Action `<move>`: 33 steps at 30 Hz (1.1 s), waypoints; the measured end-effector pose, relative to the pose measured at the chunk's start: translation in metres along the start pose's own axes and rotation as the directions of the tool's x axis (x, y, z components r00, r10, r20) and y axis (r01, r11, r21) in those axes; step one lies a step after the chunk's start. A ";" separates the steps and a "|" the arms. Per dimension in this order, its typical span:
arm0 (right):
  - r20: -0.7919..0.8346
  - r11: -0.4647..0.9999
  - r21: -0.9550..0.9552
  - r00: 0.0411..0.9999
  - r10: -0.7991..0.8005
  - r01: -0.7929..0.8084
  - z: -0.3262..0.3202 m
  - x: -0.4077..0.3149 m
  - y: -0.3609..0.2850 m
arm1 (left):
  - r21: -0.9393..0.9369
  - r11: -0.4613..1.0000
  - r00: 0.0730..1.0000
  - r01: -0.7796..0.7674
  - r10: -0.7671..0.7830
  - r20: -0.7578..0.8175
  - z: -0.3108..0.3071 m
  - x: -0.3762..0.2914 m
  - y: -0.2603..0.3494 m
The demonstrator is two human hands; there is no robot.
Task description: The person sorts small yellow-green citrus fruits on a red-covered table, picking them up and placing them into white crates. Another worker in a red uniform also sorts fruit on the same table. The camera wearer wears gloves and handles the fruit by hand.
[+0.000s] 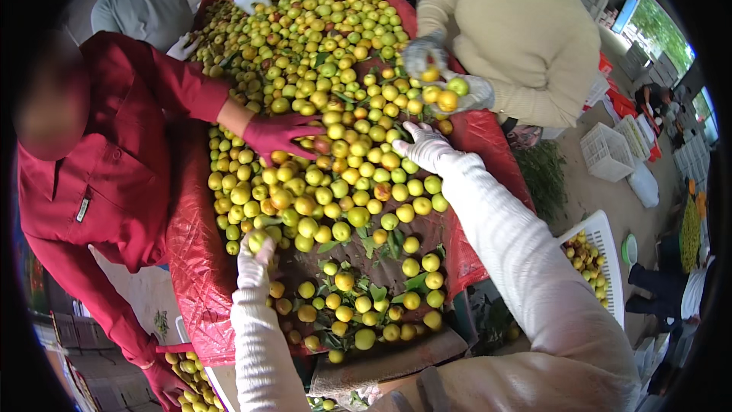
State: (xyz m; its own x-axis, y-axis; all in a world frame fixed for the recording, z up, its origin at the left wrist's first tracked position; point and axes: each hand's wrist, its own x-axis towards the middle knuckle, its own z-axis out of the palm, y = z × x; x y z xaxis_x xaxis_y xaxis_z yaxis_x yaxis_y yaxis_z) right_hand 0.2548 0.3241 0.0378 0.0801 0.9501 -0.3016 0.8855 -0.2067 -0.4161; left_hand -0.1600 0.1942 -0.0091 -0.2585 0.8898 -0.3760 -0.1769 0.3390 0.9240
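Observation:
A broad heap of round yellow-green fruits (320,126), which look like plums, covers the sloping table before me. My left hand (254,266), in a pale glove, grips a green fruit (257,240) at the heap's near left edge. Further off on the right side, my right hand (428,147), in a whitish glove, reaches to the heap with fingers spread and nothing seen in its grasp. Loose fruits and green leaves (377,293) lie on the dark cloth (343,257) nearest me.
Red sheeting (200,286) edges the table. At left, a co-worker's red-gloved hand (283,136) rests on the heap; at right, a co-worker's gloved hands (472,91) hold several fruits. A white crate (612,263) of fruit stands right, and more fruit (197,383) lies lower left.

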 end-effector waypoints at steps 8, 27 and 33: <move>-0.002 0.990 -0.026 0.990 -0.139 0.139 0.051 -0.023 -0.013 | 0.214 0.969 0.956 -0.122 0.057 0.289 0.062 0.008 -0.006; 0.205 0.854 -0.040 0.840 -0.501 0.519 0.034 -0.162 0.006 | 0.456 0.828 0.944 -0.327 0.260 0.204 -0.045 -0.080 -0.043; 0.126 0.939 -0.327 0.980 0.151 -0.103 0.039 -0.101 -0.014 | 0.251 0.968 0.995 -0.001 -0.025 0.102 -0.010 -0.050 -0.050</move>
State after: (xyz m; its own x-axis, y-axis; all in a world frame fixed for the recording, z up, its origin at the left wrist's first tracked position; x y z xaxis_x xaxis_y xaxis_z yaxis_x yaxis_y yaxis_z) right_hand 0.2167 0.2217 0.0410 0.1547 0.8708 -0.4667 0.9733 -0.2155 -0.0795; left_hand -0.1475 0.1302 -0.0370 -0.1562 0.9075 -0.3899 0.0675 0.4036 0.9124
